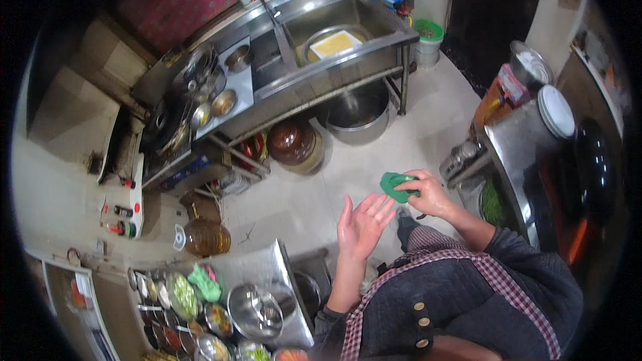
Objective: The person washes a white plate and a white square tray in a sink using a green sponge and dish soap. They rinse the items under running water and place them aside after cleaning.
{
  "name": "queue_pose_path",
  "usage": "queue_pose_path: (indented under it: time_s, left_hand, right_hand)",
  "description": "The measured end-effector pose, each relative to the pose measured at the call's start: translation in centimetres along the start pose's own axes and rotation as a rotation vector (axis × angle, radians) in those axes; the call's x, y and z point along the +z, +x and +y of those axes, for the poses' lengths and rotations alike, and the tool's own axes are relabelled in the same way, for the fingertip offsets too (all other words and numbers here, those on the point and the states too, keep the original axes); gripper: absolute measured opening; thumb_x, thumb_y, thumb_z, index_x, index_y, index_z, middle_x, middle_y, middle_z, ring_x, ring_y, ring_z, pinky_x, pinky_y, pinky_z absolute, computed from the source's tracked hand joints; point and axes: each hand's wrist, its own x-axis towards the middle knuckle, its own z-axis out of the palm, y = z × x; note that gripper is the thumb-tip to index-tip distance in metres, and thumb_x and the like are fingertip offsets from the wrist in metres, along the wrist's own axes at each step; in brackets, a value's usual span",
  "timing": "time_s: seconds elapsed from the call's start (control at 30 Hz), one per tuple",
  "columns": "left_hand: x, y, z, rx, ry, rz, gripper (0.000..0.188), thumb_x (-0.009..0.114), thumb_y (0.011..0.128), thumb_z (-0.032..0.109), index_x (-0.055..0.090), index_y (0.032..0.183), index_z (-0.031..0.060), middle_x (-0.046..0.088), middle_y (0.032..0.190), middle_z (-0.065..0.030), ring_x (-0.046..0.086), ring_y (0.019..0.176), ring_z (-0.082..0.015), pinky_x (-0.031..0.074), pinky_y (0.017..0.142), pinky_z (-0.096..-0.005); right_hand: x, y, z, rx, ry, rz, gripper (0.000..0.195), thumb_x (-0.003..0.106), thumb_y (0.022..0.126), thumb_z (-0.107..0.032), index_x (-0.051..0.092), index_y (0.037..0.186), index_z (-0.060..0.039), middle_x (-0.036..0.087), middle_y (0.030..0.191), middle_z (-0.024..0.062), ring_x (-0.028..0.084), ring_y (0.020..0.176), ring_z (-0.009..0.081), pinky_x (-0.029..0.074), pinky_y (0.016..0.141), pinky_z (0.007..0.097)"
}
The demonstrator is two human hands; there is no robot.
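Note:
In my right hand [424, 193] is a crumpled green cloth [393, 186], gripped between the thumb and fingers. Just left of it, my left hand [362, 228] is held palm up with its fingers spread and nothing in it; its fingertips are close to the cloth, and whether they touch I cannot tell. Both hands look wet and are above the tiled floor in front of my checked apron [454, 254].
A stainless steel sink [346, 55] with a tray in a basin stands ahead. Beneath it are a large metal pot [358, 125] and a brown jar [293, 143]. Bowls of chopped food and a metal bowl [255, 311] cover the lower left counter. A steel table [521, 125] stands right.

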Motion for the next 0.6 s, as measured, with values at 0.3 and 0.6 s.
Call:
queue_pose_path:
  time_s: [0.3, 0.6]
  left_hand:
    - [2.3, 16.2, 10.8, 0.153, 0.069, 0.236, 0.048, 0.047, 0.094, 0.03, 0.044, 0.126, -0.0061, 0.047, 0.131, -0.0231, 0.045, 0.123, -0.0335, 0.035, 0.105, -0.0482]
    - [1.5, 31.6, 24.9, 0.194, -0.055, 0.438, 0.023, 0.056, 0.088, 0.019, 0.06, 0.103, 0.0013, 0.065, 0.102, -0.0124, 0.062, 0.095, -0.0233, 0.047, 0.092, -0.0409]
  right_hand:
    - [-5.2, 26.1, 10.8, 0.326, 0.486, -0.194, 0.036, 0.057, 0.067, 0.0, 0.068, 0.101, -0.0061, 0.062, 0.097, 0.0159, 0.061, 0.087, 0.0253, 0.049, 0.077, 0.0332]
    - [-2.3, 47.1, 17.9, 0.32, 0.506, -0.262, 0.034, 0.056, 0.072, -0.003, 0.067, 0.104, -0.0043, 0.067, 0.096, 0.0093, 0.06, 0.087, 0.015, 0.047, 0.08, 0.0266]
